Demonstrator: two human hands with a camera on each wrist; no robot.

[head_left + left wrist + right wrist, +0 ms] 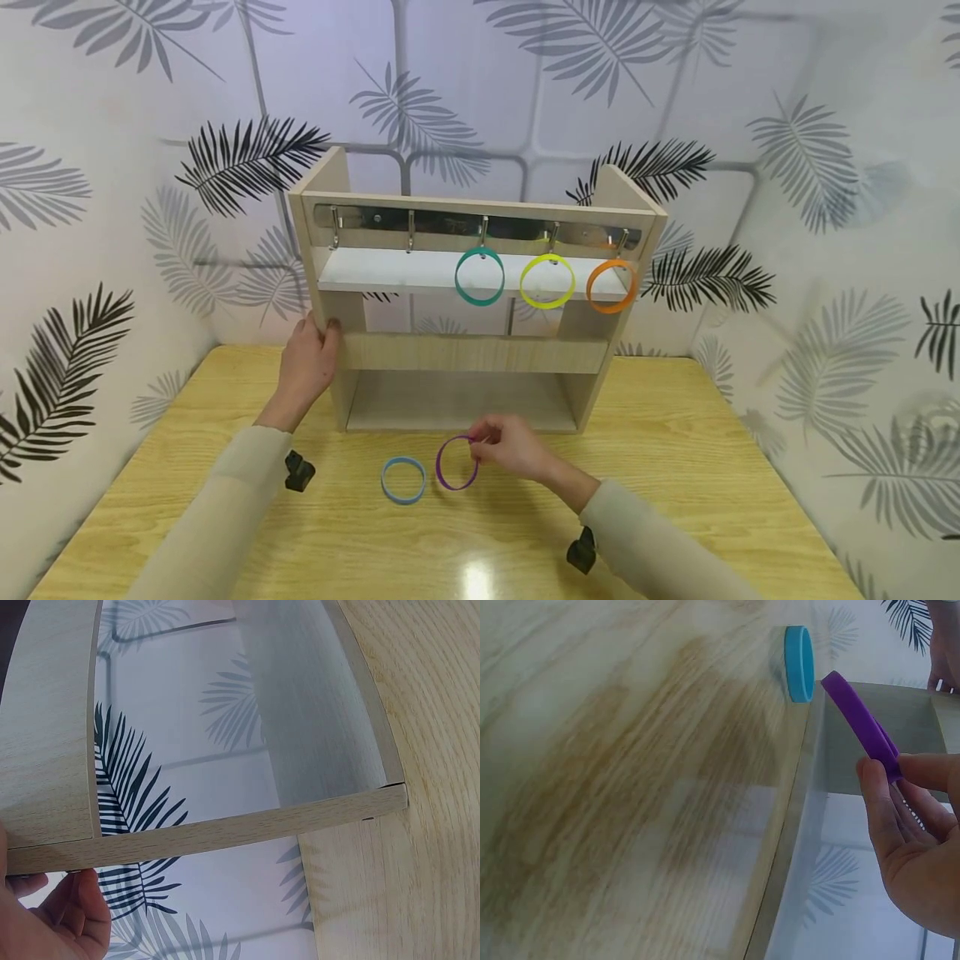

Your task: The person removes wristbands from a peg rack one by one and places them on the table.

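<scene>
Right hand point(517, 450): grip narrow, thumb and fingertips pinching a purple ring point(860, 724) at its right side. Ring held tilted, clear of the tabletop point(652, 475), in front of the lower compartment of the wooden shelf unit point(472, 354). Left hand point(307, 358): grip wrapped round the unit's left side panel, near mid-height; curled fingers also visible in the left wrist view. Light-blue ring point(801, 664) lies flat on the tabletop, just left of the purple one, apart from it. Metal strip point(450, 222) across the unit's upper front carries five hooks. Counted from the left: green ring point(481, 302) on the third hook, yellow ring point(546, 305) on the fourth, orange ring point(606, 308) on the fifth. Behind the unit, leaf-patterned wall point(480, 50).
</scene>
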